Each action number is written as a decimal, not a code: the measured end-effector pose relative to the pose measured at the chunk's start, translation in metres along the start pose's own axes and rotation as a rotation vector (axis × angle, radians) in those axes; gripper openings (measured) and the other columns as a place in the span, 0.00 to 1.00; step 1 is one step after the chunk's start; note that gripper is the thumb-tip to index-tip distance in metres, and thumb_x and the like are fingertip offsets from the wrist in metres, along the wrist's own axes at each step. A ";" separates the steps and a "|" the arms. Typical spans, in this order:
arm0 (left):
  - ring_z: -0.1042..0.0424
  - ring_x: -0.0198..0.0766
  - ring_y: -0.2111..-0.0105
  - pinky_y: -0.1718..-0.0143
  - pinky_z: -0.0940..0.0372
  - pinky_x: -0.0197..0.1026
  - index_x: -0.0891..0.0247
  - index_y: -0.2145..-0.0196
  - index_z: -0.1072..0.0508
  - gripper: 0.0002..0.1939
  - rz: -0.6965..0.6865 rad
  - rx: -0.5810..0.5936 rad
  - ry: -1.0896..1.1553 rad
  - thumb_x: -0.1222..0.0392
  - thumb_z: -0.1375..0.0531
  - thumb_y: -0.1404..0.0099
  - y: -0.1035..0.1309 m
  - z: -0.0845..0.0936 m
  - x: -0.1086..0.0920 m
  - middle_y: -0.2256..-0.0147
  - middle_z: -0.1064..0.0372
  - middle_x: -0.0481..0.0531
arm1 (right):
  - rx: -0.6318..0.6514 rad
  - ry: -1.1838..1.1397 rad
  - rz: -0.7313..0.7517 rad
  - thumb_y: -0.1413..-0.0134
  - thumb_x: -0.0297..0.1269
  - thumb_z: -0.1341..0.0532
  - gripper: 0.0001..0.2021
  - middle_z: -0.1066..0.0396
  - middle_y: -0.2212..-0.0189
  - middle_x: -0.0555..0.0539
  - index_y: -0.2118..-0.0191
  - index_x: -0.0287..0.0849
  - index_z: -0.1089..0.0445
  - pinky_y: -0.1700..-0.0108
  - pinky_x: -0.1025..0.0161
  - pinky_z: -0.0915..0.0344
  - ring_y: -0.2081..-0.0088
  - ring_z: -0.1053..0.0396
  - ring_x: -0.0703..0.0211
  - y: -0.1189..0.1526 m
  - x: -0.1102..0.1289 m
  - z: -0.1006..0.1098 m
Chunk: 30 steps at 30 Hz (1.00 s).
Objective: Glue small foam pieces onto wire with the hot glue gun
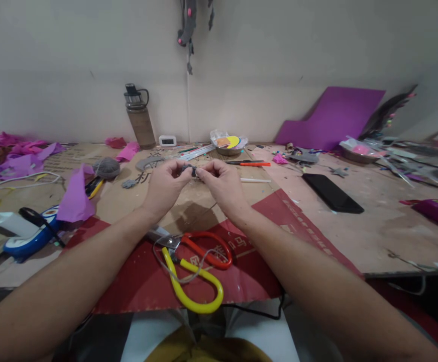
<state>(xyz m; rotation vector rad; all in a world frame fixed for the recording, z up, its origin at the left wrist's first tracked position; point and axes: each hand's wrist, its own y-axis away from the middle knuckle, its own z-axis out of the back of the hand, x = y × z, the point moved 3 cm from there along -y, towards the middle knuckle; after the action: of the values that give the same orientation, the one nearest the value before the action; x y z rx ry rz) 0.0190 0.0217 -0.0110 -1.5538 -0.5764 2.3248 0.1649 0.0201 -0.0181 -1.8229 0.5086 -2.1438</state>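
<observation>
Above the cardboard, my left hand pinches a small dark grey piece, perhaps felt, between thumb and fingers. My right hand is closed on the same piece from the other side, fingertips almost meeting the left ones. Much of the piece is hidden by the fingers, so its shape is unclear. Nearer my body, scissors with one yellow and one red handle lie on the red-printed cardboard, a thin grey cord looped over them. Grey cut-out shapes lie to the left of my hands.
A water bottle and a small white digital clock stand by the wall. Behind my hands is a bowl. To the right lies a black phone; at left are a grey yarn ball and purple sheets.
</observation>
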 end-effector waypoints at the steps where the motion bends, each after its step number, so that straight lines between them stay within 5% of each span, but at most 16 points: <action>1: 0.38 0.31 0.75 0.72 0.42 0.36 0.64 0.69 0.27 0.08 0.002 0.008 0.007 0.56 0.40 0.40 0.000 0.000 0.000 0.76 0.34 0.46 | -0.004 0.003 0.001 0.50 0.39 0.39 0.09 0.40 0.80 0.55 0.76 0.41 0.34 0.71 0.65 0.47 0.75 0.45 0.67 0.000 0.001 0.000; 13: 0.35 0.33 0.74 0.70 0.39 0.37 0.64 0.70 0.25 0.09 0.046 0.165 0.201 0.55 0.38 0.42 -0.004 -0.003 0.003 0.75 0.30 0.49 | -0.007 -0.014 -0.055 0.51 0.39 0.38 0.07 0.42 0.81 0.56 0.68 0.41 0.29 0.74 0.66 0.50 0.77 0.47 0.67 -0.003 -0.006 0.004; 20: 0.33 0.35 0.71 0.67 0.38 0.38 0.64 0.67 0.22 0.11 0.034 0.242 0.234 0.54 0.37 0.43 -0.008 -0.003 0.007 0.71 0.27 0.51 | -0.024 -0.037 -0.092 0.54 0.39 0.38 0.07 0.39 0.81 0.55 0.73 0.40 0.31 0.74 0.66 0.49 0.78 0.46 0.68 -0.005 -0.009 0.006; 30: 0.32 0.35 0.74 0.71 0.40 0.37 0.62 0.68 0.21 0.08 -0.076 0.247 -0.232 0.57 0.38 0.44 -0.009 0.006 -0.004 0.72 0.25 0.50 | 0.031 0.348 0.120 0.51 0.36 0.39 0.04 0.38 0.81 0.54 0.72 0.42 0.32 0.72 0.64 0.50 0.77 0.44 0.65 0.001 0.002 0.008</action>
<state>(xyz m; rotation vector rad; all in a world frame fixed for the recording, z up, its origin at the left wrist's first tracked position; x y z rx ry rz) 0.0153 0.0272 -0.0011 -1.1448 -0.3731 2.4277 0.1725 0.0174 -0.0161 -1.3682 0.6385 -2.3781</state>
